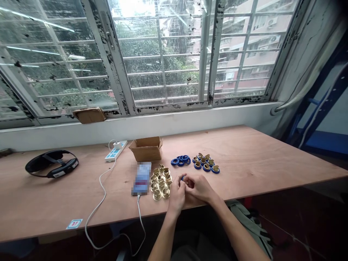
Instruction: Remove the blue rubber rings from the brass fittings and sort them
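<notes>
My left hand [177, 194] and my right hand [200, 187] meet near the table's front edge, fingers pinched together. Between the fingertips a bit of a blue ring [183, 178] shows, with a hint of gold beside it; the rest is covered by my fingers. Just left of my left hand lies a group of gold-coloured metal pieces [161, 183], each with a round flange and a raised curved part. Beyond my hands are several loose blue rings [181, 160]. To their right sit several gold pieces with blue rings around their bases [206, 166].
An open cardboard box [147, 150] stands behind a phone [141, 178] on a white charging cable [102, 181]. A power strip [116, 151] and a black headset [53, 164] are farther left. The wooden table [258, 159] runs along a barred window.
</notes>
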Motion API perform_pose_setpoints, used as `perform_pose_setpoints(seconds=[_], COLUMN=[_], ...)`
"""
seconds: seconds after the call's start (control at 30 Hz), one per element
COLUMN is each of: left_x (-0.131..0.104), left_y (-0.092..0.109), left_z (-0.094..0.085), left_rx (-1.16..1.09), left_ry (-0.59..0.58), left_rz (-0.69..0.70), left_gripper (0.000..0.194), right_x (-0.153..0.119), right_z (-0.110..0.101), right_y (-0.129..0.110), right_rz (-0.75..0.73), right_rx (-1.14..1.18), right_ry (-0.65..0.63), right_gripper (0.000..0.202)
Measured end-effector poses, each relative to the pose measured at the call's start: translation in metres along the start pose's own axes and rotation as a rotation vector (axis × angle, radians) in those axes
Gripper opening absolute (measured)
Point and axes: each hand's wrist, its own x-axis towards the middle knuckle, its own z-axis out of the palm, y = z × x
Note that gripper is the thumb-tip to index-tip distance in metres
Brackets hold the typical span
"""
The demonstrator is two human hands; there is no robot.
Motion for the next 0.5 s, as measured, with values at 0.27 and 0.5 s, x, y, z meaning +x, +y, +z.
perform_pose_setpoints(seconds=[0.27,0.5], left_x=[0.0007,-0.0008], left_y=[0.0045,0.0083], left_z=[0.0012,0.0015], left_rx=[-0.159,-0.299], left_ry=[0.036,0.008], left_rz=[-0.005,-0.087], left_gripper=[0.032,0.041], right_x=[0.0003,0.0054], right_z=[-0.0001,-0.0073], right_y=[0.0062,0.0056], right_rz=[0.027,0.108], right_rx=[0.143,0.419], right_ry=[0.044,-0.033], right_gripper=[0.009,0.019])
